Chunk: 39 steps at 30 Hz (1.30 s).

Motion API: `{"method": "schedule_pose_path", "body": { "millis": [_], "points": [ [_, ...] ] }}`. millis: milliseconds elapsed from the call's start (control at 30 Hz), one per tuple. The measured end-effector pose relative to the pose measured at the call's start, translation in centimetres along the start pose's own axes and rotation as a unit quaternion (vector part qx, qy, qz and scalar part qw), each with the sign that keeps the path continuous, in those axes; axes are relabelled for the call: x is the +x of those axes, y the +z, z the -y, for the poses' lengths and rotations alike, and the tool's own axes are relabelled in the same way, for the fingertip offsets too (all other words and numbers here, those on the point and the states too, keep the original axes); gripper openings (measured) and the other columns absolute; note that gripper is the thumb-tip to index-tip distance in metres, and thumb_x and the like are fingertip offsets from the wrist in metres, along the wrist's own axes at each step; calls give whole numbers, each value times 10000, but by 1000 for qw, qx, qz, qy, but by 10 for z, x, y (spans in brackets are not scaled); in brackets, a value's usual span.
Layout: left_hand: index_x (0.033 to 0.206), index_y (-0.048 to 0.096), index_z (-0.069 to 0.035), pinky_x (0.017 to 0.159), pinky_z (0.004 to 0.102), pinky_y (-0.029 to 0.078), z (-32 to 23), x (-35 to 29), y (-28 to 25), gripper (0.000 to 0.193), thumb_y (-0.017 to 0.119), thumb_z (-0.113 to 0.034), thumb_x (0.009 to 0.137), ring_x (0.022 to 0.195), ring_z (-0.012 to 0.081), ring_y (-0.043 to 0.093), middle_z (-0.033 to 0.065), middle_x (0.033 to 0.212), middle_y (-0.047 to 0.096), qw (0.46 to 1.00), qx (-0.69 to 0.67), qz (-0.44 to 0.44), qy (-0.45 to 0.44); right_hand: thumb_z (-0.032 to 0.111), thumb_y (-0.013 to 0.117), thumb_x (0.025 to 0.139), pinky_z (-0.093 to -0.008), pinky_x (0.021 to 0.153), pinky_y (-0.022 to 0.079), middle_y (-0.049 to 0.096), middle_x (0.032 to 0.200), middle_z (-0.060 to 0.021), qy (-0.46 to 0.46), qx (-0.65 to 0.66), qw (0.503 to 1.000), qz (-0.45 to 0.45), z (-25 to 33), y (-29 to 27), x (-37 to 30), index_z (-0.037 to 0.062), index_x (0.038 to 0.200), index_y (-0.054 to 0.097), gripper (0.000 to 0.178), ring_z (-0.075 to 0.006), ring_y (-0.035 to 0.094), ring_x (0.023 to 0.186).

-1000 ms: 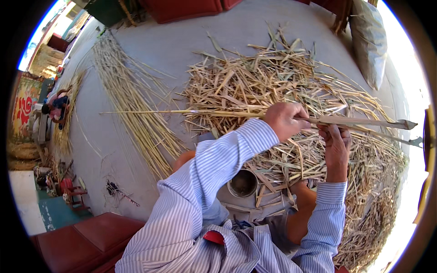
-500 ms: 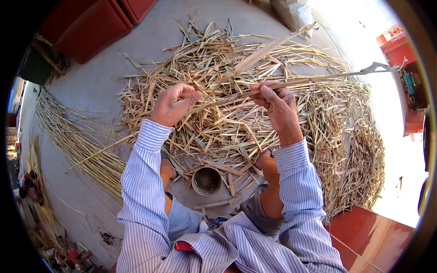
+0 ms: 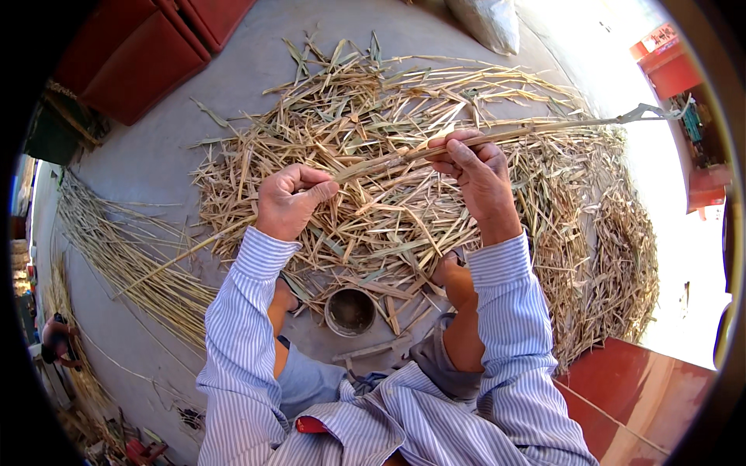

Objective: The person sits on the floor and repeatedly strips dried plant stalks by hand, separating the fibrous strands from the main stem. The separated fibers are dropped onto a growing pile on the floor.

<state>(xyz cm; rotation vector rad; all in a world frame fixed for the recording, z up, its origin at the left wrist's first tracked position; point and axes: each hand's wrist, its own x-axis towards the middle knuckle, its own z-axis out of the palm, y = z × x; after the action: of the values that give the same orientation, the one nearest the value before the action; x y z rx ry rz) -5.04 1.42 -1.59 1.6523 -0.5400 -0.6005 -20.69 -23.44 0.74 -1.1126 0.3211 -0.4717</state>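
Head: stalk tip (image 3: 631, 116) beyond straw pile (image 3: 404, 208)

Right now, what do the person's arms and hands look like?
The long sleeves have thin white and bluish-purple stripes, and the cuffs are striped too. The left hand and right hand wear no gloves.

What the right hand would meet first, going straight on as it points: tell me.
Beyond the stalk the right hand holds, likely the straw pile, though depth is unclear: the hand might pass above.
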Motion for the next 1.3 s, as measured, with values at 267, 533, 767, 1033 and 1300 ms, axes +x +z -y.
{"method": "schedule_pose_path", "body": {
  "millis": [267, 533, 767, 1033, 1300],
  "points": [
    [863, 652, -12, 592, 178, 485, -10, 4, -24, 166, 775, -114, 819, 646, 68, 595, 47, 777, 674, 968, -115, -210, 73, 135, 613, 940, -273, 743, 598, 705, 1007, -142, 43, 18, 998, -44, -8, -10, 6, 24, 1041, 618, 151, -204, 710, 878],
    [916, 658, -26, 670, 289, 471, -23, 3, -89, 273, 762, -263, 831, 749, 157, 607, 65, 844, 670, 919, 201, -283, 185, 159, 622, 942, -238, 674, 598, 710, 950, -136, 66, -8, 994, -82, -7, -22, 7, 13, 1034, 613, 173, -179, 711, 815],
    [961, 689, -44, 818, 430, 453, -17, 5, -48, 421, 766, -391, 736, 903, 307, 610, 115, 893, 681, 800, 488, -113, 329, 166, 629, 939, -224, 636, 596, 712, 932, -125, 53, -16, 992, -115, -6, -14, 11, 20, 1005, 630, 160, -167, 709, 793],
    [873, 719, -60, 662, 409, 436, -2, 6, -9, 282, 798, -272, 705, 692, 281, 585, 75, 728, 652, 866, 389, -68, 308, 183, 637, 937, -231, 626, 590, 708, 894, -123, 50, -4, 990, -131, -1, -15, 11, -4, 983, 629, 193, -172, 703, 758],
    [920, 647, 15, 660, 216, 508, -16, 18, -46, 202, 740, -155, 864, 705, 92, 629, 72, 819, 696, 966, -38, -225, 123, 187, 640, 933, -223, 616, 589, 697, 870, -127, 74, -15, 983, -165, -3, -24, 12, -19, 995, 601, 218, -178, 706, 756]
  ]
}}
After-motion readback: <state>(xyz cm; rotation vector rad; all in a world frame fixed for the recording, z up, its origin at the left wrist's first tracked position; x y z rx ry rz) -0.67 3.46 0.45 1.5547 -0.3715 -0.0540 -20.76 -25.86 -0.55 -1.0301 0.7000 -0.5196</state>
